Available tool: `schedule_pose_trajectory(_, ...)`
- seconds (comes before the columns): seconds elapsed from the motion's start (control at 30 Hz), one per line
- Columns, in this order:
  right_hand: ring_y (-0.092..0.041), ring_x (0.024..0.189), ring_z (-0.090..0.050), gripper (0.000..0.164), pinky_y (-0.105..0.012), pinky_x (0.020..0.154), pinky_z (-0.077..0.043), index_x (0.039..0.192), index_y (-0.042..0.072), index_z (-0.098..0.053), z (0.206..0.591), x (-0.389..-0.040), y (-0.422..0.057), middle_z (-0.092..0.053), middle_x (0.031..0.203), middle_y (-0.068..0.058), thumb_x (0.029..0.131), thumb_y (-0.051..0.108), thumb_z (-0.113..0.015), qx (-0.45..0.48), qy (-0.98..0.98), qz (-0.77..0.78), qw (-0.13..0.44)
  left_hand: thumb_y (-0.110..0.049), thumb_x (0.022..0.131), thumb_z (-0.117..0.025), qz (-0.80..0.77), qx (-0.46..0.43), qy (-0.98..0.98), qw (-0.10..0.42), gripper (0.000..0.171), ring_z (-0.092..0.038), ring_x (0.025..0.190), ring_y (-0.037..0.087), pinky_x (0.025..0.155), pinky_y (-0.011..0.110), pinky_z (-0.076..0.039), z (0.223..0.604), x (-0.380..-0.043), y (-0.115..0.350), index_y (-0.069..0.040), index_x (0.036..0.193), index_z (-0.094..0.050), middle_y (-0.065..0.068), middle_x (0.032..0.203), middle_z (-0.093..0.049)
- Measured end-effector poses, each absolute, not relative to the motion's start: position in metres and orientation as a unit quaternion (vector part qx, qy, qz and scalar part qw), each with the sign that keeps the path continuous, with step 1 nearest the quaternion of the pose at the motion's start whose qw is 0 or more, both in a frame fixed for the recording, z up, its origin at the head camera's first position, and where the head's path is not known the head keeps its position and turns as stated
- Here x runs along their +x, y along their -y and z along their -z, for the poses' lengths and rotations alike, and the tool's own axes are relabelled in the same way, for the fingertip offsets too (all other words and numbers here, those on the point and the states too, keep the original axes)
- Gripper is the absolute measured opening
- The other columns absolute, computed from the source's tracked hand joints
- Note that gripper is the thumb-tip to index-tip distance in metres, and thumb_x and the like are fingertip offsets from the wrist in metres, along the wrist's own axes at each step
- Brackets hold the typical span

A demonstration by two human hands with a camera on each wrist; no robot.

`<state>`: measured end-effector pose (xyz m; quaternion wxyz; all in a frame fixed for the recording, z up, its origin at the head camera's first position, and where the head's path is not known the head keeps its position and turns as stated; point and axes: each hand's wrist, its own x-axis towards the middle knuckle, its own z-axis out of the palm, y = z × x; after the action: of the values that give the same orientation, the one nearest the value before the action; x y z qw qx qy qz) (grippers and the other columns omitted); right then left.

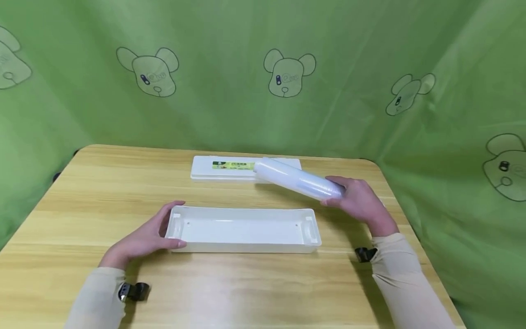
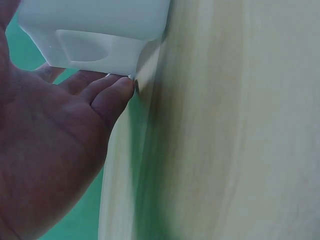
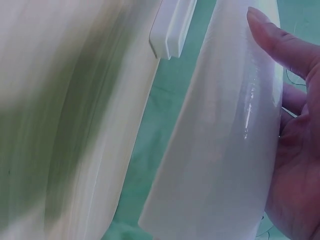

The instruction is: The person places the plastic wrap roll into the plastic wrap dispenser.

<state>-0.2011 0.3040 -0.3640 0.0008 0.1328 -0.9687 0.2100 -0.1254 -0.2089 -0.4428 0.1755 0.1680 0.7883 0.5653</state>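
The person's right hand (image 1: 359, 201) has fingers and thumb wrapped round the lower right end of one roll of clear film (image 1: 296, 178), right of centre in the head view. The roll is held up, its long axis slanting from upper left to lower right; the free end points up and left, in front of the right half of a flat white lid (image 1: 201, 170). From here I can't tell if they touch. In the right wrist view the roll runs steeply from top to bottom.

The left hand (image 1: 144, 235) pinches the left end of one open white box (image 1: 246, 248), thumb along the front wall, fingers round the back corner. That box sits mid-frame, lengthwise across the view; inside are two end holders, one per end, and two small dots on its floor.

The single lid lies upper centre, bearing one green and yellow label (image 1: 222, 165). All this is on or above one wooden worktop (image 1: 246, 292). Behind hangs green cloth (image 1: 230, 119) with five eared faces drawn on it.
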Motion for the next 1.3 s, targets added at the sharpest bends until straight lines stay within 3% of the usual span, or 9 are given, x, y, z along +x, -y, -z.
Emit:
schedule_pose_trajectory(0.47, -0.028, 0.086, -0.059, 0.073, -0.044, 0.077, -0.047, 0.136, 0.005, -0.058, 0.364, -0.208, -0.285, -0.068, 0.108, -0.017, 0.076, 0.035, -0.085, 0.137, 0.964, -0.228, -0.019, -0.02, 0.082, -0.081, -0.569, 0.17, -0.784, 0.181, 0.098, -0.044, 0.127, 0.037, 0.1, 0.026, -0.039, 0.445, -0.125, 0.209, -0.014, 0.155, -0.015, 0.023, 0.15, -0.031)
schedule_pose_trajectory(0.7, -0.027, 0.087, -0.059, 0.071, -0.042, 0.078, -0.047, 0.134, 0.006, -0.06, 0.365, -0.216, -0.27, -0.068, 0.108, -0.015, 0.074, 0.035, -0.086, 0.141, 0.958, -0.249, -0.018, -0.022, 0.081, -0.083, -0.56, 0.167, -0.792, 0.178, 0.099, -0.04, 0.13, 0.035, 0.099, 0.017, -0.035, 0.444, -0.127, 0.213, -0.017, 0.154, -0.017, 0.018, 0.15, -0.03)
schedule_pose_trajectory(0.93, -0.025, 0.087, -0.059, 0.067, -0.041, 0.077, -0.047, 0.132, 0.008, -0.062, 0.363, -0.221, -0.26, -0.069, 0.107, -0.012, 0.074, 0.032, -0.086, 0.154, 0.956, -0.25, -0.023, -0.021, 0.082, -0.082, -0.564, 0.174, -0.788, 0.178, 0.099, -0.036, 0.133, 0.037, 0.101, 0.017, -0.033, 0.446, -0.128, 0.211, -0.016, 0.155, -0.015, 0.019, 0.152, -0.027)
schedule_pose_trajectory(1.3, -0.025, 0.087, -0.059, 0.067, -0.04, 0.079, -0.047, 0.133, 0.008, -0.061, 0.361, -0.225, -0.25, -0.068, 0.107, -0.011, 0.075, 0.03, -0.085, 0.174, 0.947, -0.267, -0.046, -0.017, 0.083, -0.08, -0.575, 0.176, -0.777, 0.185, 0.099, -0.041, 0.129, 0.038, 0.099, 0.021, -0.038, 0.444, -0.126, 0.21, -0.015, 0.155, -0.013, 0.023, 0.15, -0.029)
